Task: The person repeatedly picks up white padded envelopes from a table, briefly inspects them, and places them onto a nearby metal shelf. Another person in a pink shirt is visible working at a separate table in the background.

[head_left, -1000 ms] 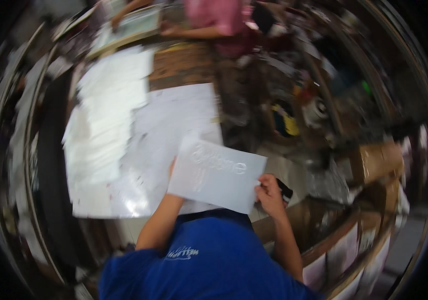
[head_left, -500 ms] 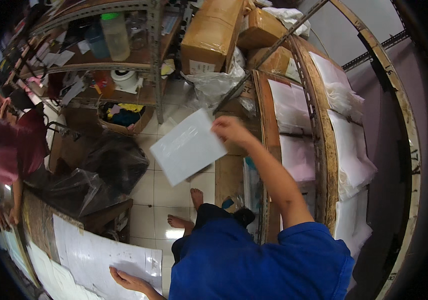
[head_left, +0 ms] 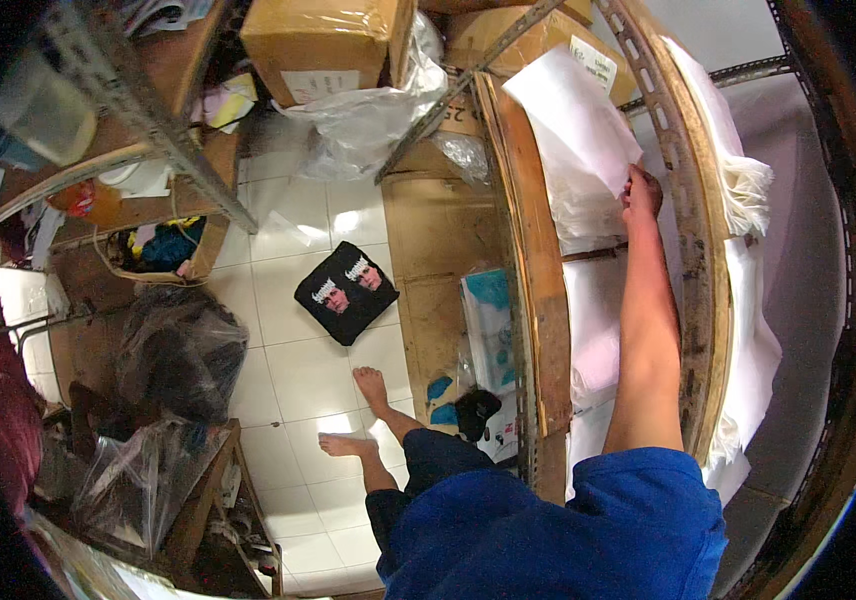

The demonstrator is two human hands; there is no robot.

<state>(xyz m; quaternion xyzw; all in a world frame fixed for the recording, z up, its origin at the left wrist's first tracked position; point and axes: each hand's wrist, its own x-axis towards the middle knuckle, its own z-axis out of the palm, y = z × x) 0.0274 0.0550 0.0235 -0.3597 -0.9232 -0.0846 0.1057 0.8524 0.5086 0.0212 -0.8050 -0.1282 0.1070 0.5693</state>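
1. Pale tiled floor (head_left: 288,385): a black bundle (head_left: 348,293) lies flat, near two bare feet (head_left: 353,443) standing on the tiles.
2. Wood-and-metal rack (head_left: 538,290): white sheets (head_left: 570,125) lie stacked in tiers.
3. Left shelf (head_left: 98,163): a translucent container (head_left: 58,115) stands on its board.

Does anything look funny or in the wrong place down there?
Yes, maybe: a black square printed bundle lies on the white tiled floor, out in the open. The thin white sheet by the brown wooden shelf looks askew too, but the right hand is holding its edge, which probably explains that.
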